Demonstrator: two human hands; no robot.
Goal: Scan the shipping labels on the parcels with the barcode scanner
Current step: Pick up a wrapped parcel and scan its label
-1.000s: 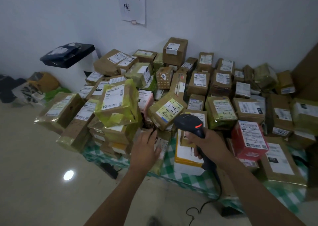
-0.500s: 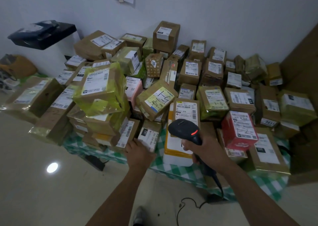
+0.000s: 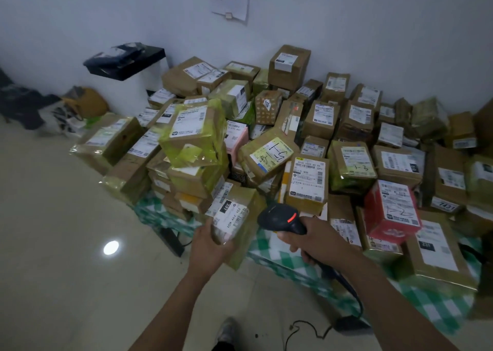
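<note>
1. Head view, left hand: grips the near end of a taped brown parcel, curled round its lower corner, fingertips hidden underneath.
2. Right hand: closed tight round the handle of the black barcode scanner, knuckles up, forefinger side toward the scanner head.
3. Scanner's long axis: slants from the head, up and to the left of the right hand, down through the fist to the lower right. Trails a black cable below the wrist to the floor.
4. Scanner nose: points left and slightly away, toward the parcel in the left hand. Shows a red light on top of the head; scan window turned from view.
5. Held parcel: sits tilted just beyond the left hand, between the two hands, close to the scanner head but apart from it. Turns its white label, marked 231, face up.
6. Beyond both hands: pile of parcels, labels mostly up, on a green checked cloth.
7. Just past the right hand: upright brown box. To the right of that hand: red parcel.
</note>
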